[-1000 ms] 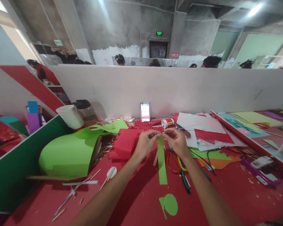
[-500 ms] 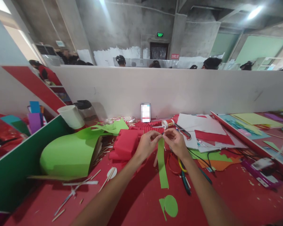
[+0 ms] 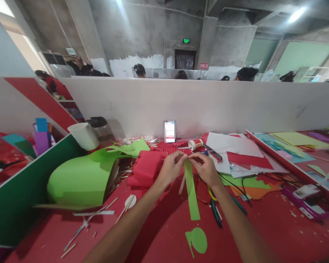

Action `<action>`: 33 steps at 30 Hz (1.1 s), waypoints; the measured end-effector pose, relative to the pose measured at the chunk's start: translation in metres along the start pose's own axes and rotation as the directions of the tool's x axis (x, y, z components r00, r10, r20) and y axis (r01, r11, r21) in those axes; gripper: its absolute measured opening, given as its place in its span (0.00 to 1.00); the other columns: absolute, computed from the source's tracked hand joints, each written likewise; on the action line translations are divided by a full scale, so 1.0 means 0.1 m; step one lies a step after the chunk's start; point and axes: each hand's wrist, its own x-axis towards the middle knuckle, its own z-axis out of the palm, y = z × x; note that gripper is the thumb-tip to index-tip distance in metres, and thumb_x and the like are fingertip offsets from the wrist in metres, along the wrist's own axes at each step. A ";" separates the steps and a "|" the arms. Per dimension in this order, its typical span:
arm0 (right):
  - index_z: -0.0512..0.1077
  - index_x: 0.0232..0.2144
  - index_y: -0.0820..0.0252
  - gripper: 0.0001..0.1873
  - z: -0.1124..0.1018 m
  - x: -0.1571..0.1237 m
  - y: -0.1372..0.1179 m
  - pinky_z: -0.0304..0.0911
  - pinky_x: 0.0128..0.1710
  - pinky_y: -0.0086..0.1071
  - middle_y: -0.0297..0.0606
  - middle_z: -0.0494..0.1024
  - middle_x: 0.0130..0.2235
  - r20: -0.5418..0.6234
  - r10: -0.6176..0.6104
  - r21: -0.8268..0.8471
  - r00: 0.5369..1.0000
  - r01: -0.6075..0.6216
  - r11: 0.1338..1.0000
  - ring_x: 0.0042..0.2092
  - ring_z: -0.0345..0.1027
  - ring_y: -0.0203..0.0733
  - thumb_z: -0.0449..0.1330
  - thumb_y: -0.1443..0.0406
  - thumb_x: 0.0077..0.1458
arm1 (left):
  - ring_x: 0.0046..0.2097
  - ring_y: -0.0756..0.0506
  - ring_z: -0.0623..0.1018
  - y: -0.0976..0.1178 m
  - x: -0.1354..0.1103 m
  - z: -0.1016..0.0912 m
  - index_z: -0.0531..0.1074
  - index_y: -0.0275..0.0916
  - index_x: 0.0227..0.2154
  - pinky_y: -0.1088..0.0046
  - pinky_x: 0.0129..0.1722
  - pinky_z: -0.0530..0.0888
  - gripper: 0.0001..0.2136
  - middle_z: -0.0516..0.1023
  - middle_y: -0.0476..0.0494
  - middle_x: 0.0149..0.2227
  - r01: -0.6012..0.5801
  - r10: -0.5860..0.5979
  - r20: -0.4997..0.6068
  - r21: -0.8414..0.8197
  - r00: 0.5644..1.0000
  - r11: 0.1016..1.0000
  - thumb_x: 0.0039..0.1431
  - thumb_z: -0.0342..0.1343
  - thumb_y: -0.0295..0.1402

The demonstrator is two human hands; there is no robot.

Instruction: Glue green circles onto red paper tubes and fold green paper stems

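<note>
I have the left hand (image 3: 170, 170) and the right hand (image 3: 207, 170) out over the middle of the desk (image 3: 263, 230), fingertips meeting. Each grip is closed to a narrow pinch on the upper end of a green paper strip (image 3: 192, 197); the fingers hide exactly how that end sits between them. The strip slants down from the hands toward the desk's near edge; I can't tell whether its lower end touches the surface.

Nearer that edge, just below the strip, a green paper disc (image 3: 199, 240) lies beside a thin green scrap (image 3: 189, 244). To the left of the left hand I have a red paper bundle (image 3: 147, 166), and beyond it, toward the desk's left edge, a curved green sheet (image 3: 79, 179). A white disc (image 3: 131, 201) with thin sticks across it lies nearer the front.

Past the right hand, toward the far edge, a white-and-red bottle (image 3: 195, 144) lies on its side, with white sheets (image 3: 235, 143) to its right. A phone (image 3: 170, 131) stands upright by the far edge. Dark green tool handles (image 3: 216, 215) lie beside the right forearm, and a purple device (image 3: 304, 204) sits near the right edge.
</note>
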 end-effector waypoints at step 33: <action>0.77 0.33 0.58 0.10 0.00 0.02 0.05 0.69 0.40 0.35 0.39 0.80 0.35 -0.036 0.090 0.105 0.995 -0.086 0.991 0.38 0.74 0.45 0.63 0.58 0.53 | 0.30 0.49 0.74 0.03 0.04 -0.03 0.75 0.37 0.30 0.75 0.29 0.70 0.09 0.78 0.46 0.28 0.133 -0.134 -0.010 -0.067 0.991 0.989 0.55 0.58 0.38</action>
